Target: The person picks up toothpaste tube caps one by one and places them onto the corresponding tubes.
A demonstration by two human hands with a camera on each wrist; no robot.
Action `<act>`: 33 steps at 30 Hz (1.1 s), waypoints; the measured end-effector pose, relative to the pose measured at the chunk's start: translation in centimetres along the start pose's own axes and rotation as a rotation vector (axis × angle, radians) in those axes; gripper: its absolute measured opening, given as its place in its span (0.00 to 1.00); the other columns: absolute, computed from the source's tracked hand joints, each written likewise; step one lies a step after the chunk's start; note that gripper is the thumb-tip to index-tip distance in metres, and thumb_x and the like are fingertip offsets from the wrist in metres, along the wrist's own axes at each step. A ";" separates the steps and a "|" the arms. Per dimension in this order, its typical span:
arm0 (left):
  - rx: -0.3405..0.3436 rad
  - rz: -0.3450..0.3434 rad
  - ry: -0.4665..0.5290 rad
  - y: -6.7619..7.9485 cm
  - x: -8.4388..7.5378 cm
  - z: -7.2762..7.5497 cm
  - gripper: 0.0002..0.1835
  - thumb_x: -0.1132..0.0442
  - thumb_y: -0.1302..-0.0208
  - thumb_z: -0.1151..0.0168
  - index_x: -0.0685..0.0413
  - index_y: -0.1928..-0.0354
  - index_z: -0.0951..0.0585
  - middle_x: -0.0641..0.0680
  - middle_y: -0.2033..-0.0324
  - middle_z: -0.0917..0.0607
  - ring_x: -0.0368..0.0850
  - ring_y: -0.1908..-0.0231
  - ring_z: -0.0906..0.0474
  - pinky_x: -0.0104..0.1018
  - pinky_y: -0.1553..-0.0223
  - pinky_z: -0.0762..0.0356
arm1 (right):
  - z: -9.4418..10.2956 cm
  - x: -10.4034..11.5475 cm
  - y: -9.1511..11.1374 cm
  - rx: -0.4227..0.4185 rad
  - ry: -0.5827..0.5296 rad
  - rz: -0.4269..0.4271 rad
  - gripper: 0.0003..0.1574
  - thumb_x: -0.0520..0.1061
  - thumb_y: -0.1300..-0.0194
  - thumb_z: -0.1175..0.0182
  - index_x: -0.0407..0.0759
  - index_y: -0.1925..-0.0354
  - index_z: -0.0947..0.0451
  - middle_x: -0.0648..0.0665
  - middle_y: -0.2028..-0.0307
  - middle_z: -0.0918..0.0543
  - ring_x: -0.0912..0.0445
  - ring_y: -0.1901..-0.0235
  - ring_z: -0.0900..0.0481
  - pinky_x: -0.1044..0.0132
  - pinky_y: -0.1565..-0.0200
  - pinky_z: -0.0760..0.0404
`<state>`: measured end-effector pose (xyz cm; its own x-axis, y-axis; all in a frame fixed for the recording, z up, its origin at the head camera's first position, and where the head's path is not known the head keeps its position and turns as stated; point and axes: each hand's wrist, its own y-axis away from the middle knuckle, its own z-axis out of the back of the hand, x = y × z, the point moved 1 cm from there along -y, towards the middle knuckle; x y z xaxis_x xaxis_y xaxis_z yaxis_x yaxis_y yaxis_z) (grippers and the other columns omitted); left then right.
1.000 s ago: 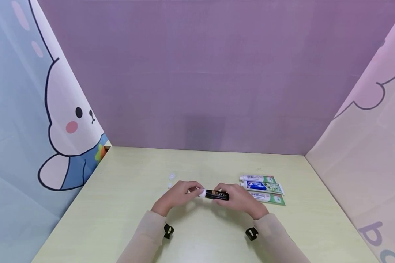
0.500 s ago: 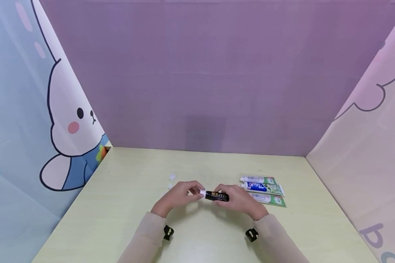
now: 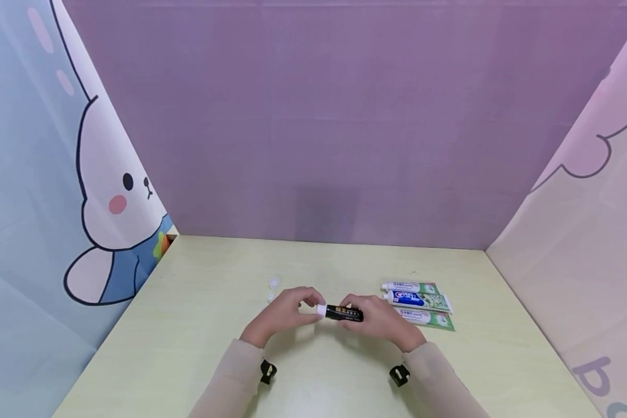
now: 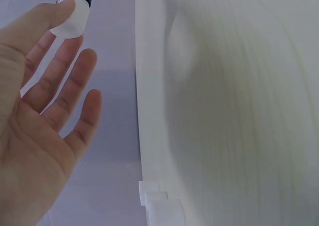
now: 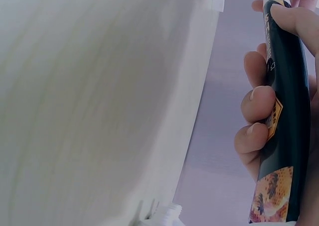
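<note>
Centre of the head view, below the middle: your right hand (image 3: pixel 378 316) grips the body of a black tube (image 3: pixel 343 313), which lies nearly level with its white cap (image 3: pixel 321 310) toward the left of the frame. Your left hand (image 3: pixel 286 312) pinches that cap; in the left wrist view, its lower fingers spread free of it. The step in hand appears to be turning the cap, probably to loosen it, since small white pieces (image 3: pixel 274 283) resembling caps lie just beyond your left hand and a bare threaded nozzle (image 5: pixel 172 212) shows at the bottom of the right wrist view. The next move seems to call for a steady right grip while your left fingers twist, without squeezing the tube. Compared with the frame a second earlier, your left index finger and thumb enclose a wider gap; the toothpaste tubes (image 3: pixel 410 298), right of centre, lie unchanged.
</note>
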<state>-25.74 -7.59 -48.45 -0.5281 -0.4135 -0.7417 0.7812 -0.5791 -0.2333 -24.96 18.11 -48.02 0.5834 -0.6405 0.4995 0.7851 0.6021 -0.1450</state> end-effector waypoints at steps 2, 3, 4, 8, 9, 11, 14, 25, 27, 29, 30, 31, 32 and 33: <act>-0.006 -0.012 -0.003 -0.1 0.0 0.0 0.12 0.62 0.39 0.27 0.42 0.55 0.17 0.38 0.58 0.17 0.39 0.55 0.21 0.41 0.49 0.23 | 0.0 0.0 0.0 -0.001 0.000 0.002 0.14 0.55 0.36 0.31 0.59 0.53 0.20 0.62 0.69 0.20 0.65 0.77 0.26 0.68 0.75 0.24; -0.010 -0.016 -0.007 -0.1 0.0 0.0 0.13 0.62 0.40 0.26 0.41 0.56 0.17 0.38 0.59 0.17 0.38 0.55 0.21 0.40 0.49 0.23 | -0.1 0.0 0.0 -0.002 0.000 0.004 0.14 0.55 0.36 0.31 0.59 0.53 0.20 0.62 0.69 0.20 0.65 0.76 0.26 0.68 0.74 0.24; -0.014 -0.019 -0.012 -0.1 0.0 -0.1 0.13 0.63 0.41 0.26 0.41 0.57 0.17 0.38 0.59 0.17 0.38 0.55 0.22 0.40 0.49 0.23 | -0.1 0.0 0.0 -0.003 -0.001 0.005 0.14 0.55 0.36 0.31 0.59 0.53 0.20 0.62 0.69 0.20 0.65 0.76 0.26 0.68 0.74 0.24; -0.020 -0.023 -0.034 -0.2 0.0 -0.2 0.14 0.63 0.42 0.24 0.40 0.58 0.17 0.37 0.61 0.18 0.38 0.56 0.22 0.41 0.49 0.23 | -0.1 0.0 0.0 -0.003 -0.003 0.006 0.14 0.56 0.36 0.32 0.59 0.53 0.20 0.62 0.68 0.20 0.65 0.76 0.25 0.67 0.73 0.24; -0.020 -0.024 -0.033 -0.3 0.0 -0.2 0.14 0.63 0.43 0.24 0.40 0.58 0.17 0.38 0.61 0.18 0.38 0.56 0.22 0.42 0.49 0.23 | -0.2 0.0 0.1 -0.003 -0.002 0.006 0.14 0.57 0.36 0.32 0.59 0.53 0.20 0.62 0.68 0.20 0.65 0.76 0.25 0.67 0.74 0.24; -0.018 -0.025 -0.033 -0.3 0.1 -0.2 0.14 0.64 0.43 0.24 0.39 0.59 0.17 0.38 0.62 0.18 0.38 0.56 0.22 0.43 0.49 0.23 | -0.2 0.0 0.0 -0.003 0.003 0.006 0.14 0.58 0.35 0.32 0.60 0.53 0.20 0.62 0.68 0.20 0.65 0.76 0.25 0.68 0.74 0.24; -0.020 -0.033 -0.031 -0.3 0.1 -0.2 0.15 0.65 0.44 0.24 0.40 0.59 0.17 0.39 0.62 0.18 0.37 0.56 0.22 0.43 0.48 0.23 | -0.2 0.0 0.0 -0.007 0.013 0.011 0.15 0.60 0.35 0.33 0.60 0.53 0.20 0.62 0.68 0.20 0.66 0.76 0.25 0.68 0.74 0.24; 0.006 -0.009 -0.002 0.1 -0.5 0.1 0.27 0.59 0.42 0.25 0.48 0.40 0.22 0.52 0.44 0.19 0.48 0.49 0.22 0.46 0.47 0.23 | -0.1 -0.1 0.0 -0.008 0.003 0.000 0.14 0.58 0.36 0.32 0.60 0.53 0.20 0.60 0.68 0.19 0.65 0.76 0.25 0.67 0.74 0.24; 0.012 0.015 0.002 0.2 -0.5 0.2 0.26 0.55 0.40 0.26 0.47 0.41 0.22 0.50 0.44 0.19 0.47 0.49 0.22 0.46 0.47 0.24 | 0.0 -0.1 0.0 -0.007 -0.011 -0.002 0.14 0.57 0.36 0.32 0.60 0.53 0.20 0.61 0.68 0.19 0.65 0.76 0.25 0.67 0.74 0.24; 0.019 0.033 0.006 0.2 -0.5 0.2 0.25 0.52 0.39 0.27 0.48 0.41 0.22 0.49 0.45 0.19 0.45 0.50 0.22 0.45 0.47 0.24 | 0.0 0.0 0.0 -0.005 -0.027 -0.003 0.14 0.55 0.35 0.31 0.59 0.53 0.20 0.61 0.69 0.19 0.65 0.77 0.25 0.67 0.74 0.24; 0.022 0.041 0.005 0.2 -0.4 0.2 0.25 0.50 0.38 0.28 0.47 0.41 0.21 0.49 0.46 0.18 0.43 0.51 0.22 0.44 0.48 0.24 | 0.1 0.0 0.0 -0.005 -0.035 -0.004 0.14 0.55 0.35 0.31 0.59 0.53 0.20 0.61 0.69 0.19 0.65 0.77 0.25 0.67 0.74 0.23; 0.025 0.046 0.007 0.2 -0.4 0.1 0.24 0.49 0.37 0.29 0.48 0.42 0.21 0.48 0.48 0.17 0.42 0.51 0.22 0.44 0.49 0.24 | 0.1 0.0 0.0 -0.006 -0.042 -0.002 0.14 0.54 0.35 0.31 0.58 0.53 0.20 0.60 0.68 0.19 0.65 0.76 0.24 0.67 0.74 0.23; 0.027 0.049 0.007 0.2 -0.3 0.1 0.23 0.48 0.37 0.29 0.47 0.43 0.21 0.47 0.50 0.17 0.41 0.52 0.21 0.43 0.49 0.23 | 0.2 0.0 0.0 -0.007 -0.047 0.001 0.14 0.54 0.35 0.31 0.58 0.52 0.20 0.60 0.68 0.19 0.64 0.76 0.24 0.67 0.74 0.23; 0.029 0.046 0.007 0.2 -0.2 0.1 0.22 0.48 0.36 0.30 0.47 0.43 0.20 0.46 0.53 0.16 0.41 0.54 0.21 0.43 0.51 0.23 | 0.2 0.1 0.0 -0.009 -0.052 0.002 0.14 0.54 0.35 0.31 0.58 0.52 0.20 0.60 0.68 0.19 0.64 0.76 0.24 0.66 0.74 0.23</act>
<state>-25.52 -7.66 -48.26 -0.4892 -0.4353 -0.7558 0.7945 -0.5799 -0.1802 -24.94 18.20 -47.82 0.5738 -0.6133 0.5427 0.7857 0.5993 -0.1535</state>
